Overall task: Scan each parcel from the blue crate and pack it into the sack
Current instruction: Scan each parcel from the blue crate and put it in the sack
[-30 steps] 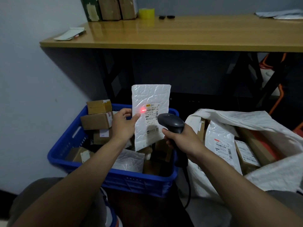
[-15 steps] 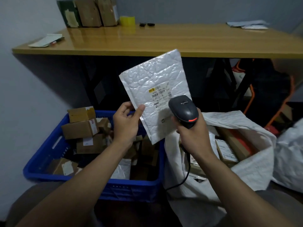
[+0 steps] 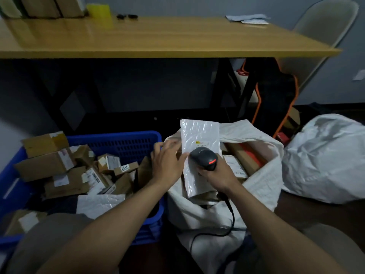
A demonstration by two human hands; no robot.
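White mailer (image 3: 199,138) held upright over the open sack (image 3: 263,176), lower end inside the mouth.
Left hand (image 3: 167,165) pinches the mailer's left edge, thumb on the front (fingers blurred). Right hand (image 3: 217,176) is clenched round the scanner (image 3: 203,158), just in front of the mailer's label. Blue crate (image 3: 122,143) on the left holds cardboard boxes (image 3: 45,165).

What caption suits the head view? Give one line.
Left hand holds a mailer in the sack; right hand grips the scanner.

One wide head-worn view looks forward and down, close over blue crate (image 3: 118,143) and sack (image 3: 262,180)
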